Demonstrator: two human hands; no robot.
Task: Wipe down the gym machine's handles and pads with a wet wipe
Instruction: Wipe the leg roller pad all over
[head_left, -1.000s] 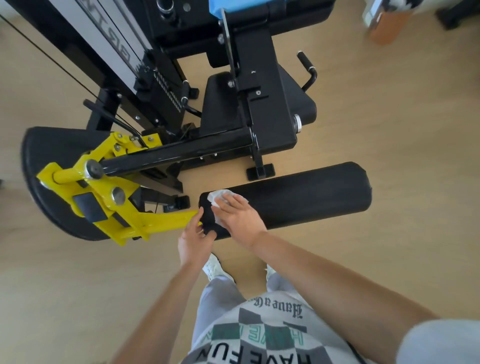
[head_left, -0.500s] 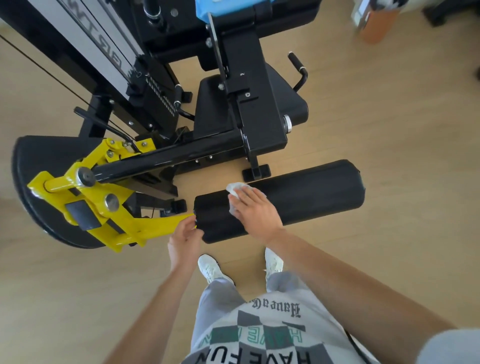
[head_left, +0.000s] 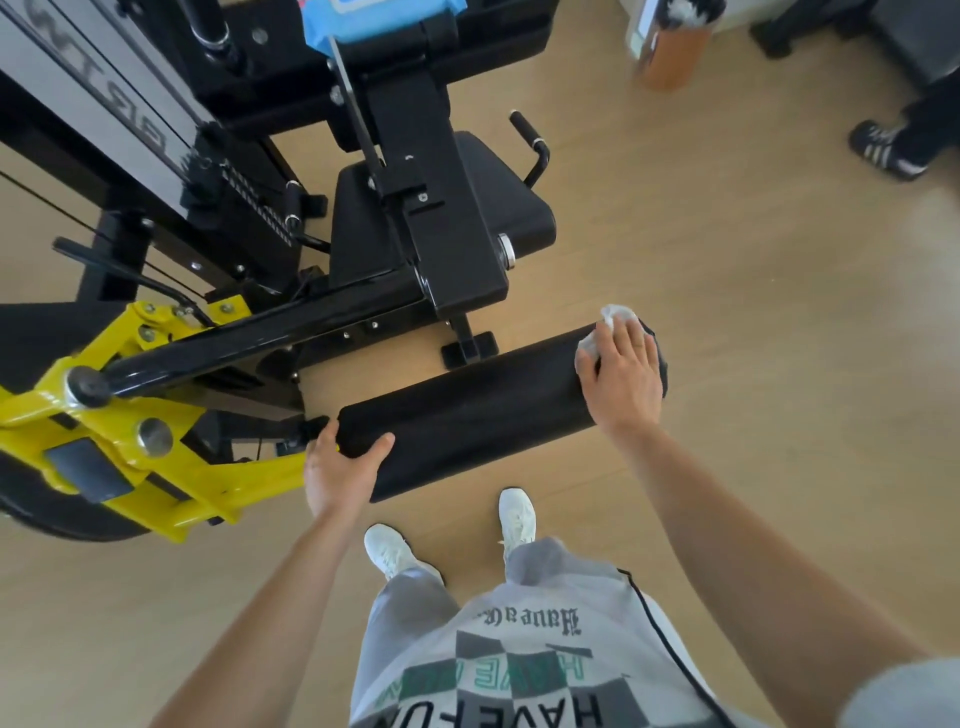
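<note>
Roller pad (head_left: 483, 410): black cylinder, lying across the wooden floor (head_left: 727, 270) view just in front of the person's shoes.
Right hand (head_left: 626, 371): palm down on the pad's right end, fingers spread and pressing the wet wipe (head_left: 605, 330) against it.
Wet wipe: white, crumpled; mostly hidden under the fingers, only its edges visible.
Left hand (head_left: 340, 470): wrapped around the pad's left end, thumb on top; remaining fingers hidden behind the pad.
Yellow bracket (head_left: 130, 447): beside the left hand, cut off at the left frame edge.
Seat pad (head_left: 498, 208): partly covered by the black frame.
Side handle (head_left: 530, 140): projects beside the seat pad, unobstructed.
</note>
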